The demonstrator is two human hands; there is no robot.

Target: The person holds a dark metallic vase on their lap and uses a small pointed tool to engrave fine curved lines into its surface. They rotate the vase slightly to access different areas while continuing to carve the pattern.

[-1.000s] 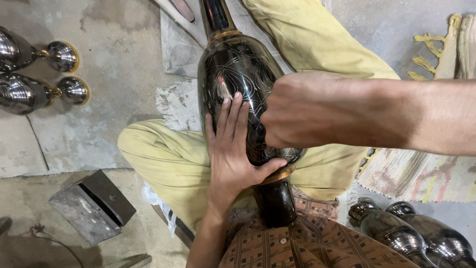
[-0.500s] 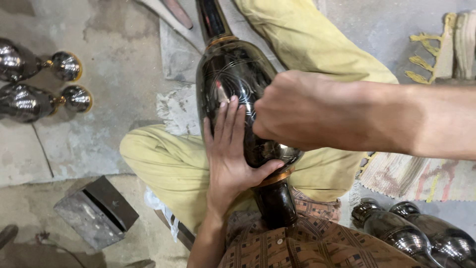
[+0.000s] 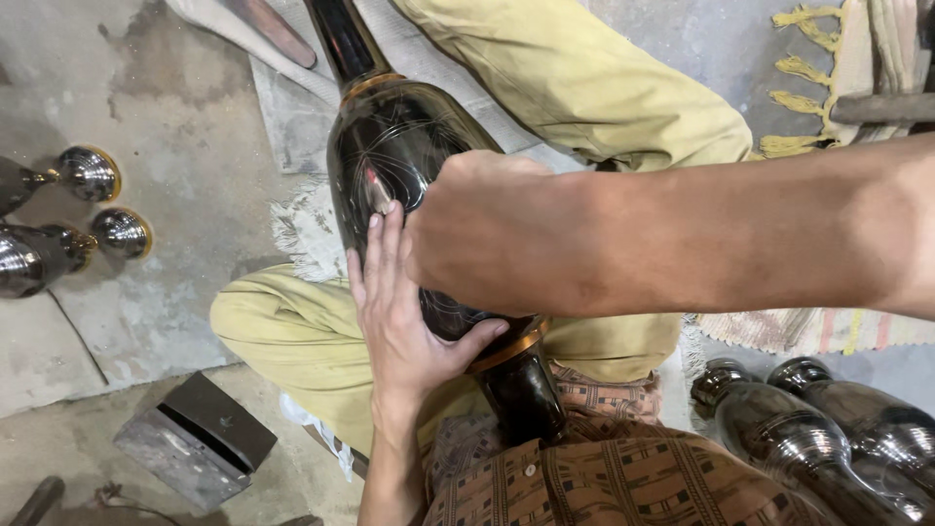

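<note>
Resting across the lap, the dark engraved metal vase [image 3: 390, 146] runs lengthwise away from the body; left hand [image 3: 404, 317] lies flat against its flank, right hand [image 3: 487, 244] seemingly pinching a small tool

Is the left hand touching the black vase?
Touching. The head view shows the left hand lying flat on the black vase, thumb wrapped round its lower body.
</note>
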